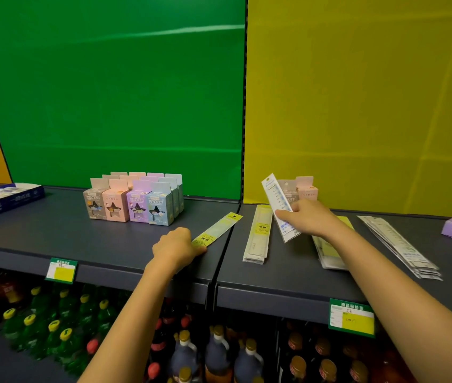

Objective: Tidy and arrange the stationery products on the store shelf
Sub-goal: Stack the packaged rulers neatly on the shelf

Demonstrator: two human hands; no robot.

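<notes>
Dark grey metal shelf [53, 233] runs across in front of you, backed by a green panel [108, 92] on the left and a yellow panel [357, 92] on the right.

Your left hand [176, 246] sits knuckles-up near the shelf's front edge. Its fingers [189, 234] are curled tight and pinch the near end of a flat yellow-green packaged ruler [219, 229]. That ruler lies on the shelf and runs from the hand toward 2 o'clock, its far end near the seam between the two shelf sections.

Your right hand [309, 218] is curled as well, fingertips [284, 215] closed round the lower half of a white-and-blue packaged ruler [274, 197]. You hold it clear of the shelf, with its top leaning toward 11 o'clock.

At 8 o'clock from that hand lies a neat stack of pale yellow ruler packs [258, 236], pointing away from you. A looser pile of yellow-and-white ruler packs [327, 252] lies under your right forearm. At 4 o'clock from the hand, a fanned stack of white ruler packs [402, 244] stretches toward the shelf front.

Just behind the raised ruler, at 12 o'clock, stand two small grey and pink cardboard boxes [302, 189]. At 11 o'clock from your left hand stands a tidy block of pastel star-window boxes [133, 200], and far off at 10 o'clock lies a long blue carton [3, 200].
</notes>
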